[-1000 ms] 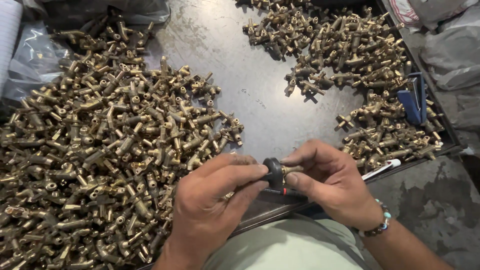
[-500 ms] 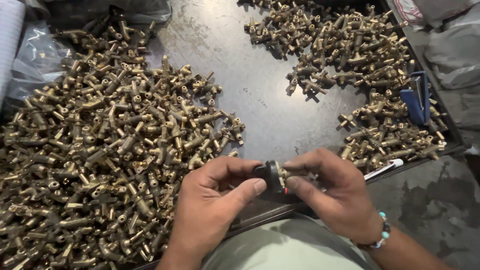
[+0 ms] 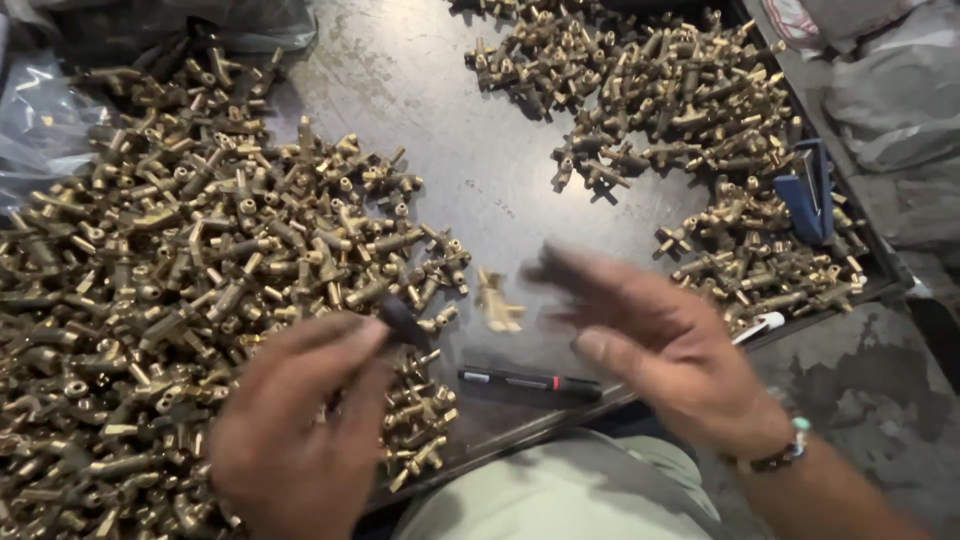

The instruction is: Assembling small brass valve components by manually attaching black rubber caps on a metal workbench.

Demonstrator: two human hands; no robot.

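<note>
While a blurred brass fitting (image 3: 497, 302) shows over bare metal tray (image 3: 480, 150) between the hands, the right hand (image 3: 655, 345) is spread open, holding nothing. Left hand (image 3: 300, 420) pinches a small dark knob (image 3: 400, 320) at its fingertips, above a brass fittings pile (image 3: 180, 290). A black marker (image 3: 530, 382) lies nearby.
</note>
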